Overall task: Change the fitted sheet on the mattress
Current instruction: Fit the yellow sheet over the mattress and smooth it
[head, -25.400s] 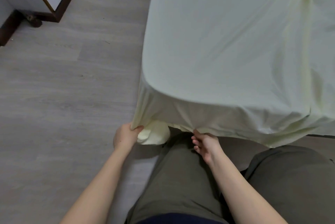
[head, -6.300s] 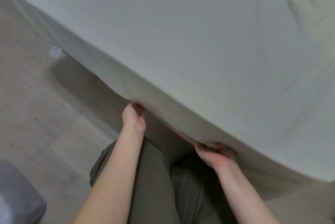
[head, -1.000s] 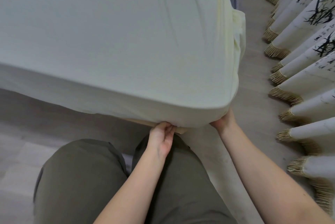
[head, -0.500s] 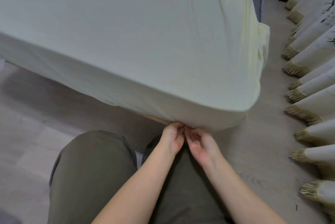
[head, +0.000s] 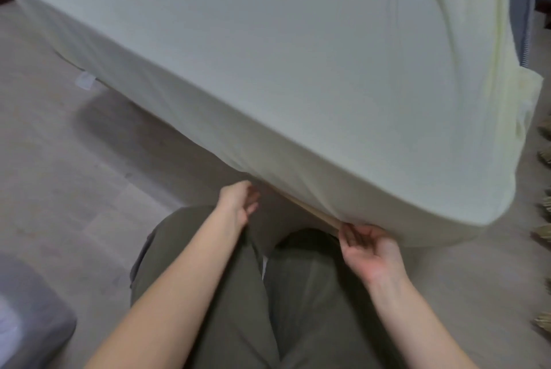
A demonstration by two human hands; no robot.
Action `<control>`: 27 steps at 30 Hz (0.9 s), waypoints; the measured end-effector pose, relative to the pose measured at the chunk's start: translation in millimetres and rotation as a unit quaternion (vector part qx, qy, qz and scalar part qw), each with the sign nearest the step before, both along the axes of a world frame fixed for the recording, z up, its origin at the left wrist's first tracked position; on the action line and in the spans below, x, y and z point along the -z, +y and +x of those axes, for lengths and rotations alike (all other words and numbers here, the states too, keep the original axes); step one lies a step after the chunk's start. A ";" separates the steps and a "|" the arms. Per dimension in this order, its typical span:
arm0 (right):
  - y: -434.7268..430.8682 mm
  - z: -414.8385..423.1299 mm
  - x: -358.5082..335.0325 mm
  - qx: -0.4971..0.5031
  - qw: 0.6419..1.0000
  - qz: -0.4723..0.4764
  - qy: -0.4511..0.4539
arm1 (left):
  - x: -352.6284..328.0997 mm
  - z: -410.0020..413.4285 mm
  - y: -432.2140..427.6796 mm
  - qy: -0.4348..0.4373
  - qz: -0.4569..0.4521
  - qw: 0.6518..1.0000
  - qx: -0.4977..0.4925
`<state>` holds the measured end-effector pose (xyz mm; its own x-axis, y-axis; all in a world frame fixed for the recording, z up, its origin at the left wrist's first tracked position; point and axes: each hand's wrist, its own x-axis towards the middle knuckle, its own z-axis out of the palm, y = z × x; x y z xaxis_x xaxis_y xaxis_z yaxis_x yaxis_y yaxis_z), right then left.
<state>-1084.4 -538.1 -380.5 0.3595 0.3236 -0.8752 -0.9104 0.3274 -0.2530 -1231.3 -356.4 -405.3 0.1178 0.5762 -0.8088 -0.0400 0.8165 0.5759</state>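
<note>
The pale yellow fitted sheet (head: 298, 70) lies stretched over top and near side, bunched at the right corner. I see olive trousers (head: 238, 294) over the grey floor (head: 59, 189). The left hand (head: 238, 204) is loosely curled and empty under the hem. The right hand (head: 366, 252) touches the hem by the wooden bed frame (head: 313, 214), and I cannot tell if it grips.

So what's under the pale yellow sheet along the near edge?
A thin wooden strip shows beneath the hem of the sheet, between the left hand and right hand. The mattress itself is fully covered.
</note>
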 end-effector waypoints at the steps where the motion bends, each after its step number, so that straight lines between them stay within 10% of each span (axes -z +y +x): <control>1: 4.8 -7.1 -0.3 -0.002 1.000 0.000 -0.010 | -0.1 -11.2 16.4 -0.008 0.020 0.999 -0.032; 11: 103.6 -69.2 0.1 -0.229 0.969 0.091 0.014 | 8.5 -34.0 85.6 -0.089 0.036 0.994 -0.057; 19: 158.3 -84.3 9.8 -0.215 0.971 0.097 0.034 | 0.9 -29.9 77.9 -0.082 0.050 0.972 -0.213; 27: 145.6 -102.7 -26.8 -0.425 0.889 0.037 -0.164 | -27.5 -19.0 40.9 -0.143 0.073 0.986 -0.033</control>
